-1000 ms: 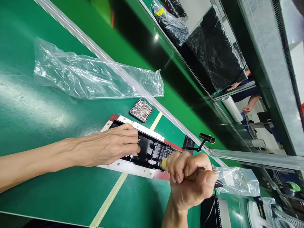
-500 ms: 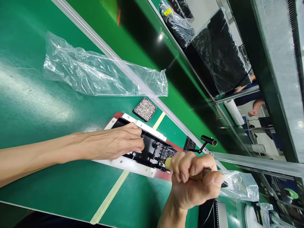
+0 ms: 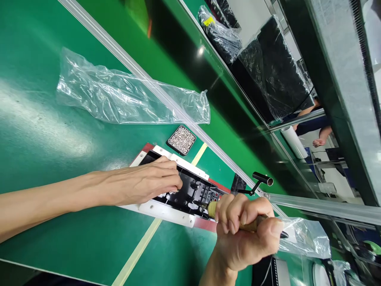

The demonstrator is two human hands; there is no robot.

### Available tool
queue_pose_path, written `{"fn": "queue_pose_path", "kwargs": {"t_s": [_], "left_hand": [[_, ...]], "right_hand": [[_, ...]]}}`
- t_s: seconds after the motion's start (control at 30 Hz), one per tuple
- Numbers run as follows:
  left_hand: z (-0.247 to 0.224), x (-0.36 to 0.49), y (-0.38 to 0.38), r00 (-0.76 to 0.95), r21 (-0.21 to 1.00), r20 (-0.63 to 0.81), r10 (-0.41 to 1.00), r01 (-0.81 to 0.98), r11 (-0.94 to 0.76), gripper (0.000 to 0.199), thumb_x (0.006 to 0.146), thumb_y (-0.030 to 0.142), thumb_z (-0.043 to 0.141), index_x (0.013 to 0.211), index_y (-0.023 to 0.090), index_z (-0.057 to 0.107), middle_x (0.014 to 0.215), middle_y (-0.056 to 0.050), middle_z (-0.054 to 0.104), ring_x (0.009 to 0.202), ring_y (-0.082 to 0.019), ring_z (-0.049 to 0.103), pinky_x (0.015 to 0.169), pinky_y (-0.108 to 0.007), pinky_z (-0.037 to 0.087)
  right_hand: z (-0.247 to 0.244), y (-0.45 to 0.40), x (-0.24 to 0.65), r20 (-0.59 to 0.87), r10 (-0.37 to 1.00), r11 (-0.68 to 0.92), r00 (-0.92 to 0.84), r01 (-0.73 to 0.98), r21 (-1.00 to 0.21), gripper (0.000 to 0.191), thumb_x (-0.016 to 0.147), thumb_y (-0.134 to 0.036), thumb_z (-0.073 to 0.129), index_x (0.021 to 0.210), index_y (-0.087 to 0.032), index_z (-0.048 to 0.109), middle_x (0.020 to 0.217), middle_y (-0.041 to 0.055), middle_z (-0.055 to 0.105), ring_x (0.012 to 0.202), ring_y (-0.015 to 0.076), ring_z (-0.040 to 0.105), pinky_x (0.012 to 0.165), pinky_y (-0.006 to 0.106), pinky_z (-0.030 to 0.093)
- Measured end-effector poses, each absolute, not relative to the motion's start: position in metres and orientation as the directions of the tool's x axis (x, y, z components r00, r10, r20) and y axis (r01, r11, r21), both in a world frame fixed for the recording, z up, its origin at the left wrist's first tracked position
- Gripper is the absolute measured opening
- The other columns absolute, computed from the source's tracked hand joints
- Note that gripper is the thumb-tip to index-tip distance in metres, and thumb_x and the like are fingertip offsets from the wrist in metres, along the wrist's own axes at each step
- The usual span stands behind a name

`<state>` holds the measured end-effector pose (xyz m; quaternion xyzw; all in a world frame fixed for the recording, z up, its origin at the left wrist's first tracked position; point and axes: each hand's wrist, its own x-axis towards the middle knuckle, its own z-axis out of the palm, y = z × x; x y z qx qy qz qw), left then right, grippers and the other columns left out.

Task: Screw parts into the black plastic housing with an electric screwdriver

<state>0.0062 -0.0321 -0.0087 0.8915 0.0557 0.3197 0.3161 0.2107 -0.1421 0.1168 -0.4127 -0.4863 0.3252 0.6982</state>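
Observation:
A black housing (image 3: 186,181) with small metal fittings lies in a white and red fixture (image 3: 166,213) on the green bench. Over its left part, my left hand (image 3: 159,178) is closed, knuckles up and fingers curled down. The fingertips, and anything between them, are hidden. My right hand (image 3: 247,226) is wrapped round a screwdriver (image 3: 212,209) with a yellowish handle. Its shaft slants down to the left into the housing. Whether the tip touches a screw is too small to tell. Behind the fixture stands a small black tray (image 3: 181,140) full of small metal screws.
A clear plastic bag (image 3: 119,95) lies across the back of the bench, partly beneath a metal rail (image 3: 143,75). A black tube-ended bracket (image 3: 262,178) sits by the rail. Another plastic bag (image 3: 309,238) is at the right. Another person's hand (image 3: 319,142) shows in the background.
The scene sits slightly lower in the picture from a small shift of view. Both hands keep nearly the same place over the housing, and the screwdriver stays in my right hand.

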Motion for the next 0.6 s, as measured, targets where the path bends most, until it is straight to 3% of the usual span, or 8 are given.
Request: {"fn": "queue_pose_path", "kwargs": {"t_s": [0.17,0.37,0.6], "left_hand": [[0.0010,0.0050,-0.0316,0.807,0.525,0.524,0.272,-0.055,-0.849,0.023,0.116,-0.001,0.061,0.120,0.018,0.072,0.099,-0.004,0.071,0.092,-0.023,0.061,0.086,-0.036,0.043],[-0.0029,0.0082,-0.0298,0.803,0.521,0.533,0.268,-0.062,-0.851,0.015,0.122,0.013,0.065,0.117,0.021,0.076,0.095,-0.002,0.072,0.088,-0.024,0.059,0.086,-0.040,0.041],[-0.0073,0.0109,-0.0278,0.782,0.494,0.566,0.263,-0.066,-0.867,0.024,0.125,0.016,0.058,0.111,0.022,0.077,0.088,-0.003,0.069,0.083,-0.024,0.059,0.080,-0.042,0.038]], "right_hand": [[0.1191,-0.1404,0.2122,0.391,0.869,0.426,0.302,-0.058,-0.903,0.051,0.119,-0.047,0.049,0.074,-0.024,0.042,0.052,-0.0107,0.031,0.041,0.0072,0.026,0.045,0.017,0.038],[0.1185,-0.1395,0.2128,0.448,0.844,0.466,0.293,0.009,-0.885,0.051,0.120,-0.047,0.045,0.074,-0.024,0.046,0.050,-0.0105,0.035,0.037,0.0077,0.032,0.043,0.018,0.042],[0.1193,-0.1376,0.2129,0.438,0.842,0.453,0.316,0.027,-0.891,0.052,0.119,-0.047,0.044,0.072,-0.024,0.046,0.048,-0.0102,0.034,0.036,0.0077,0.028,0.041,0.019,0.042]]}}
